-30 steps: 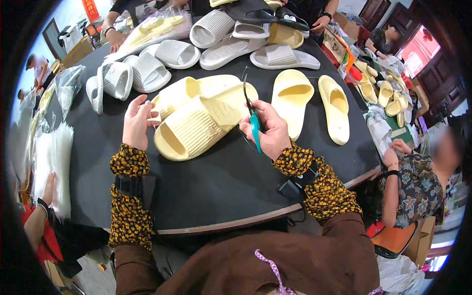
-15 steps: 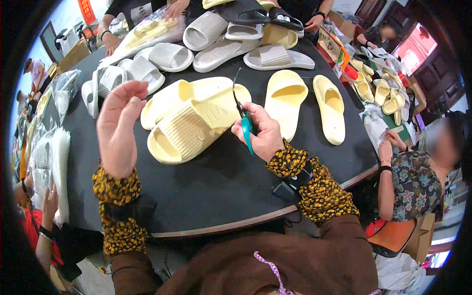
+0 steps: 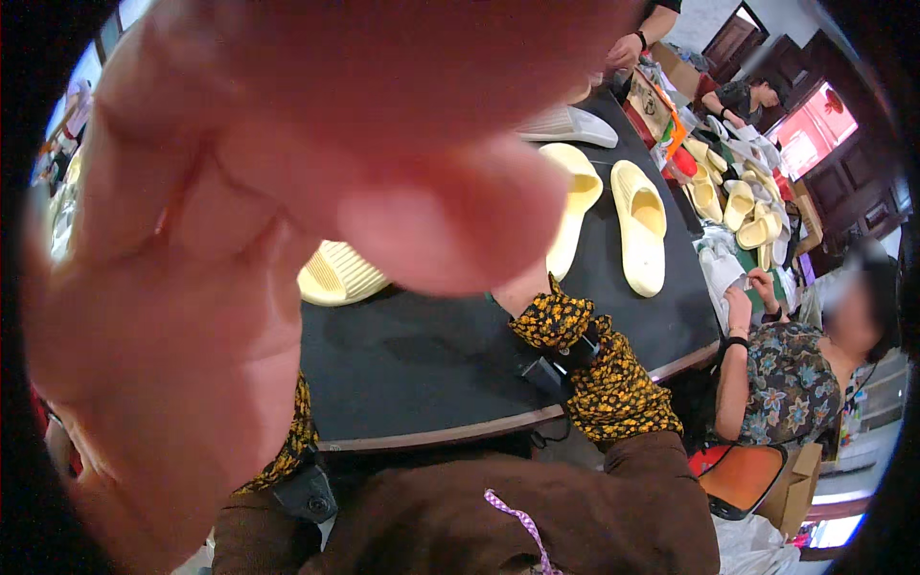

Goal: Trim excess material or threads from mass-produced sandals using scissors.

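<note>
My left hand (image 3: 192, 316) is raised very close to the head view, large and blurred. Its palm and thumb cover most of the left and centre, and its fingertips run out of sight. Behind the thumb, most of my right hand (image 3: 523, 287) is hidden; its wrist side shows over the table. A sliver of teal scissors handle (image 3: 492, 300) peeks out beside it. One ribbed yellow slipper (image 3: 345, 273) shows partly below my left thumb. To the right of my right hand lie two more yellow slippers, one partly covered (image 3: 572, 206) and one in full view (image 3: 639, 230).
The black table (image 3: 412, 374) has a pale front edge. A grey-white slipper (image 3: 575, 126) lies toward the back. At right, a person in a flowered shirt (image 3: 800, 383) handles something pale near an orange chair (image 3: 738, 479). Slippers (image 3: 738, 203) are heaped on another table.
My left hand has come up from beside the slippers to right before the view, hiding the grey slippers and most of my right hand and the scissors.
</note>
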Available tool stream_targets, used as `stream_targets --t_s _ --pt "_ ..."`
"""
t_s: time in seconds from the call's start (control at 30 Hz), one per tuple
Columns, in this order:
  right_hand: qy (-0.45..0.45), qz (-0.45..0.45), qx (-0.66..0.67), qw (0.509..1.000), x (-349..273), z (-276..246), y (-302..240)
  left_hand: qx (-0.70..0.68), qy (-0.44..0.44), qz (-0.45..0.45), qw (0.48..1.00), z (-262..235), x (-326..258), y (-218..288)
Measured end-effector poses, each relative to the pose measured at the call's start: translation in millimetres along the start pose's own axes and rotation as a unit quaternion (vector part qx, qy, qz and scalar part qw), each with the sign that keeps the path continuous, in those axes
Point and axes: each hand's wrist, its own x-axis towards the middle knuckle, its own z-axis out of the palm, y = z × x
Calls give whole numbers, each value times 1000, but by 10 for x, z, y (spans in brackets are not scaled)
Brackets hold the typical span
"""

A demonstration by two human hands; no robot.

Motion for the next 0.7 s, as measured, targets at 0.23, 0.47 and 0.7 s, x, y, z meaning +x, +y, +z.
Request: stream_targets --t_s 0.23,0.47,0.7 --pt "-19 -18 -137 990 -45 -215 -55 -5 -74 25 997 -57 89 15" --pt "-36 27 -43 998 -29 -69 -35 -35 -316 -38 947 -87 151 398" --pt "-45 32 -85 995 -52 58 -71 -116 -365 -142 913 -276 -58 412"
